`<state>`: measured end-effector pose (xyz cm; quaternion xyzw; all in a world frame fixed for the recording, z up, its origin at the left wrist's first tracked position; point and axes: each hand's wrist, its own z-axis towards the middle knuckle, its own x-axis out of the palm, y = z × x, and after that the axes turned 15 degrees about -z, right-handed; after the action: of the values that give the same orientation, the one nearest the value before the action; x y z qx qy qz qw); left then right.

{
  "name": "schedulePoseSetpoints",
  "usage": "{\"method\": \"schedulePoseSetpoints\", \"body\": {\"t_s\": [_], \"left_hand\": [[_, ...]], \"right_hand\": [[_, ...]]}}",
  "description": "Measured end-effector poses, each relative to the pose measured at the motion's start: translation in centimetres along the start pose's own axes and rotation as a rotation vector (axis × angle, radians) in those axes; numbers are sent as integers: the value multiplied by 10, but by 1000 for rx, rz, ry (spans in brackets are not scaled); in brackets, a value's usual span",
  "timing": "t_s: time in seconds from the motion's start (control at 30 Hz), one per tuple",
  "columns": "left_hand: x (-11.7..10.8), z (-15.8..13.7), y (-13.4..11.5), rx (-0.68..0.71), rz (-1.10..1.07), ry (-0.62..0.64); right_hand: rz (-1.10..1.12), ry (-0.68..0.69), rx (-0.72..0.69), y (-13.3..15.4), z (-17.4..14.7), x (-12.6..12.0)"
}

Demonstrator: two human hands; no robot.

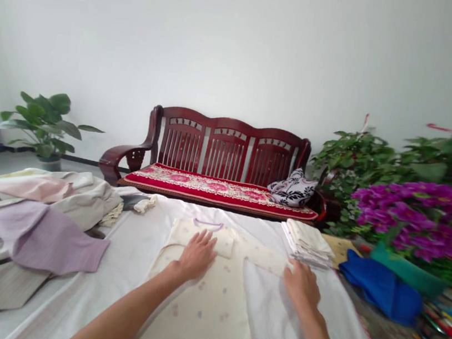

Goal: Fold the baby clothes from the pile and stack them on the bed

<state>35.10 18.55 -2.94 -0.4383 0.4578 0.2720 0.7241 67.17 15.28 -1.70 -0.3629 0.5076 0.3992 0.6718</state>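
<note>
A cream child's shirt (206,307) with small printed motifs and a lilac neckline lies spread on the white cloth (120,267). One sleeve is folded across its chest, and my left hand (198,254) rests flat over that sleeve with the fingers stretched out. The other sleeve (266,256) extends out to the right. At its cuff is my right hand (302,286), thumb and fingers closed on the end of the sleeve. The shirt's hem lies toward me.
Loose clothes (44,234) are heaped on the left. Folded garments (308,240) stand stacked at the far right. Beyond are a wooden bench (228,153), purple flowers (421,214) and a blue cloth (381,289) at right, and a potted plant (50,122) at left.
</note>
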Motion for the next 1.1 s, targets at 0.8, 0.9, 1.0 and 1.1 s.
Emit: {"method": "schedulePoseSetpoints", "body": {"t_s": [0.8, 0.9, 1.0, 1.1], "left_hand": [[43, 1, -11, 109, -111, 19], [42, 1, -11, 99, -128, 19], [40, 3, -12, 83, -171, 13], [35, 3, -13, 69, -224, -13]], "right_hand": [[101, 201, 286, -29, 8, 2], [208, 134, 271, -11, 8, -5], [454, 15, 155, 24, 4, -12], [939, 59, -182, 65, -4, -18]]}}
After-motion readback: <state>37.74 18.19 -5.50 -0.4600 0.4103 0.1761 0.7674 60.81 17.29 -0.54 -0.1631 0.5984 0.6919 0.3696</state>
